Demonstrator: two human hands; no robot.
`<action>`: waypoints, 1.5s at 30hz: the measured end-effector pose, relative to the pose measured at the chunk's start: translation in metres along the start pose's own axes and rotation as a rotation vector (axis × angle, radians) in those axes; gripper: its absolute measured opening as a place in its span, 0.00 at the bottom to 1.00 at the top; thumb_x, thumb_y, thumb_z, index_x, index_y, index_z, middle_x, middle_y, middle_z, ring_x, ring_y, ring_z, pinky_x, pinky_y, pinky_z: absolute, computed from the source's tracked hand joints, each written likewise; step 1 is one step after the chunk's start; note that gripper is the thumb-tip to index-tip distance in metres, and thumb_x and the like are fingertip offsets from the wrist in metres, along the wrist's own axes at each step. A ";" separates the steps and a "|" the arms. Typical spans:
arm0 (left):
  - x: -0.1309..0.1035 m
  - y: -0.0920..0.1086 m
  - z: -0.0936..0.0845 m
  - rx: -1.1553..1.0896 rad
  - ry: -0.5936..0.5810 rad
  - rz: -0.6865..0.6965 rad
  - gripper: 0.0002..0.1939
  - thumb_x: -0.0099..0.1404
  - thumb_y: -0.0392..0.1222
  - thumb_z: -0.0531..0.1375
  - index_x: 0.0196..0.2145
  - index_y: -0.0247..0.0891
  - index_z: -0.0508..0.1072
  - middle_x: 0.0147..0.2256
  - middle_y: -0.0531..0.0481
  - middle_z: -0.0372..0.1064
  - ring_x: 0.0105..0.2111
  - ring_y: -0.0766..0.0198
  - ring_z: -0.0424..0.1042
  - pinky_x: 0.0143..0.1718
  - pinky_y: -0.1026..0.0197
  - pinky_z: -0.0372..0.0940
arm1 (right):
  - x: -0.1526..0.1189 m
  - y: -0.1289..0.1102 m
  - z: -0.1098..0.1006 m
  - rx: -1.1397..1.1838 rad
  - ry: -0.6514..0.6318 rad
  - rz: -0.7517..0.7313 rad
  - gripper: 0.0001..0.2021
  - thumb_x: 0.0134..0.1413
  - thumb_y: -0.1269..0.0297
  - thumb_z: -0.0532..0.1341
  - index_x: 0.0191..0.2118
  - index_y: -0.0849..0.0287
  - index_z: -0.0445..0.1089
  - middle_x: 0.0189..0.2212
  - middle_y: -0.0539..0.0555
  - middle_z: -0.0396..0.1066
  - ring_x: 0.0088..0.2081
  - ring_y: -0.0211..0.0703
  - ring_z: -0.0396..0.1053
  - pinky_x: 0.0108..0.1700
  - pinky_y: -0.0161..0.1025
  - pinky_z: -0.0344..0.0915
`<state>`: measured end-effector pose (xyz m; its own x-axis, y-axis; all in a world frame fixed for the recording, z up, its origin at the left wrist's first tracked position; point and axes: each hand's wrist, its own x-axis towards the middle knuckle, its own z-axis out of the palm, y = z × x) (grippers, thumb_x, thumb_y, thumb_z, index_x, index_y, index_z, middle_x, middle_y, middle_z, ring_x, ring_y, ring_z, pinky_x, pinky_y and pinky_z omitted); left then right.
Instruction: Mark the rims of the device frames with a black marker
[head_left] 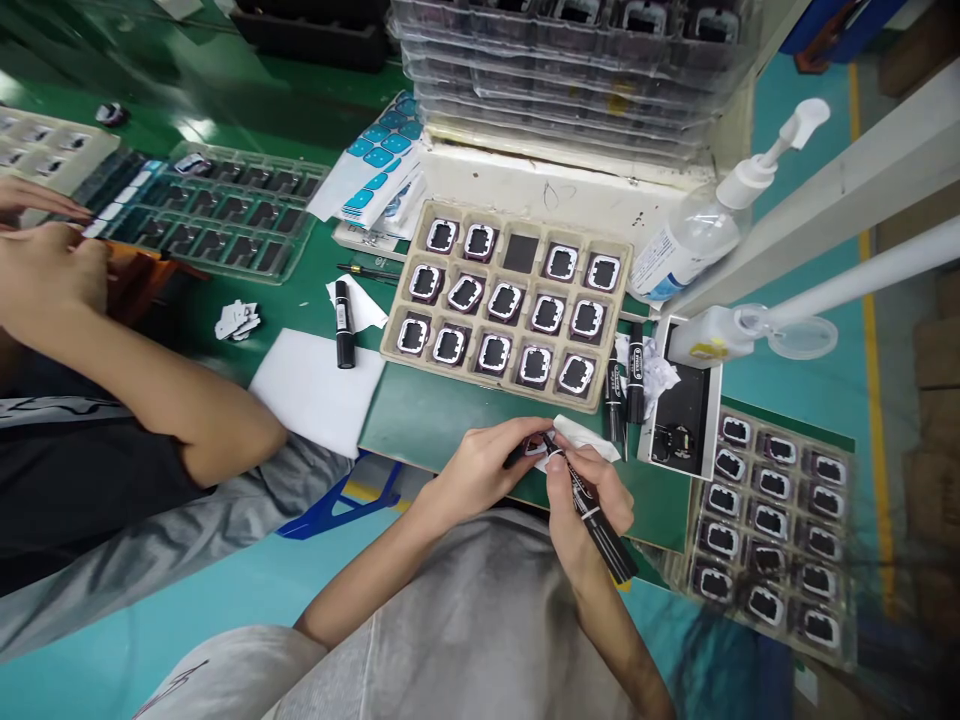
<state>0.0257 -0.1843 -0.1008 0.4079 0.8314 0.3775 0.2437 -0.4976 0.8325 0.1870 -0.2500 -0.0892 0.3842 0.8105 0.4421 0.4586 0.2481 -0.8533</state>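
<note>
My right hand point(581, 490) is closed around a black marker pen point(589, 505), its tip pointing toward my left hand. Pinched in the fingers of my left hand point(487, 465) is a small black-and-white part point(534, 446), mostly covered by those fingers. The marker's tip is at or very near this part; I cannot tell if they touch. A white tissue point(589, 438) sticks out beside my right fingers. Just beyond my hands lies a beige tray point(506, 378) of black parts with white frames; one pocket in its far row holds no framed part.
More markers point(635, 375) lie right of the tray, by a white box point(709, 460) and a pump bottle point(686, 240). Another filled tray point(772, 490) is at lower right. Stacked clear trays point(577, 90) rise behind. At left, a co-worker's arm point(165, 380) reaches over the bench.
</note>
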 end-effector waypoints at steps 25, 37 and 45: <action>0.001 0.018 -0.009 0.054 -0.086 -0.189 0.18 0.79 0.41 0.68 0.63 0.46 0.80 0.54 0.46 0.89 0.48 0.54 0.91 0.53 0.56 0.85 | 0.010 -0.007 0.006 -0.022 0.023 -0.090 0.09 0.61 0.72 0.73 0.46 0.53 0.81 0.43 0.53 0.90 0.42 0.49 0.90 0.46 0.43 0.89; 0.005 0.021 -0.011 -0.012 -0.118 -0.330 0.21 0.75 0.42 0.70 0.63 0.48 0.80 0.55 0.47 0.88 0.49 0.52 0.90 0.56 0.52 0.85 | 0.010 -0.011 0.006 -0.051 0.053 -0.061 0.07 0.62 0.68 0.72 0.45 0.53 0.81 0.45 0.55 0.91 0.42 0.51 0.91 0.46 0.46 0.90; 0.003 0.020 -0.010 0.006 -0.112 -0.281 0.19 0.76 0.38 0.68 0.63 0.42 0.79 0.56 0.44 0.88 0.50 0.54 0.89 0.57 0.55 0.84 | 0.008 -0.010 0.007 -0.044 0.042 -0.037 0.08 0.61 0.69 0.73 0.45 0.52 0.81 0.44 0.54 0.90 0.43 0.52 0.90 0.46 0.46 0.90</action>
<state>0.0231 -0.1893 -0.0786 0.4186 0.9042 0.0851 0.3660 -0.2537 0.8954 0.1798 -0.2421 -0.0793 0.3991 0.7781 0.4850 0.5076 0.2529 -0.8236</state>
